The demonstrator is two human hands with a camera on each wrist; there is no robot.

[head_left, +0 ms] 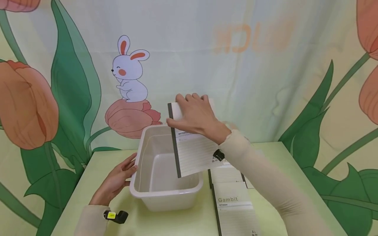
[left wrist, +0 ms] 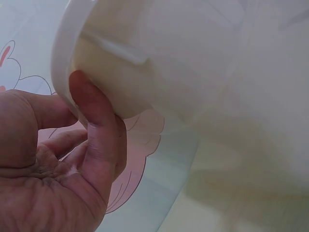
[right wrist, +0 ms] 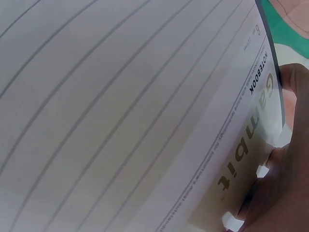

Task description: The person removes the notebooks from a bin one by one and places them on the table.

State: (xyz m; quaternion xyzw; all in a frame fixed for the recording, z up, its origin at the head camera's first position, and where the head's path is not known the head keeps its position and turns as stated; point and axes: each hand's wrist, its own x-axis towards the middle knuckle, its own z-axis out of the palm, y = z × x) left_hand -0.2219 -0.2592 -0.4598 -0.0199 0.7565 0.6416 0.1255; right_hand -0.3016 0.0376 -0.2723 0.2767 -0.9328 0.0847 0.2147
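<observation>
My right hand (head_left: 199,114) grips a Gambit notebook (head_left: 195,154) by its upper part, holding it upright and slightly tilted above the right side of a white plastic basin (head_left: 166,194). In the right wrist view, the lined cover of this notebook (right wrist: 135,96) fills most of the picture, with fingers (right wrist: 294,179) bent over its edge. At the basin's left wall, my left hand (head_left: 116,180) pinches the rim. The left wrist view shows its thumb and fingers (left wrist: 99,130) around the lip. The part of the basin floor that shows holds nothing.
Several more notebooks lie on the light green table (head_left: 165,224) right of the basin. The nearest notebook (head_left: 234,213) overlaps another notebook (head_left: 225,175) behind it. A curtain (head_left: 183,72) printed with a rabbit and tulips hangs behind the table.
</observation>
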